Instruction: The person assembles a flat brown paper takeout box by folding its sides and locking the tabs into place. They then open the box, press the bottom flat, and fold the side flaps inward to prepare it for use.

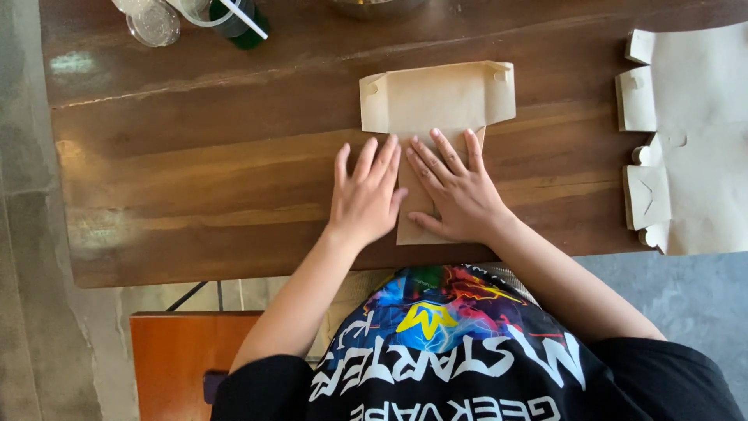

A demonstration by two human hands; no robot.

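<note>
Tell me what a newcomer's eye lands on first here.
Both hands pressed flat on a folded brown paper bag at the middle of the wooden table: the left hand on its left edge, the right hand on its narrow lower part. At the right edge lies a stack of similar folded paper pieces; clear plastic cups stand at the far left corner.

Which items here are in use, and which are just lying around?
In use: left hand and right hand, both flat on the folded brown paper piece.

Lying about: stack of brown paper pieces at right, clear plastic cup with straw, clear lid, metal bowl.
</note>
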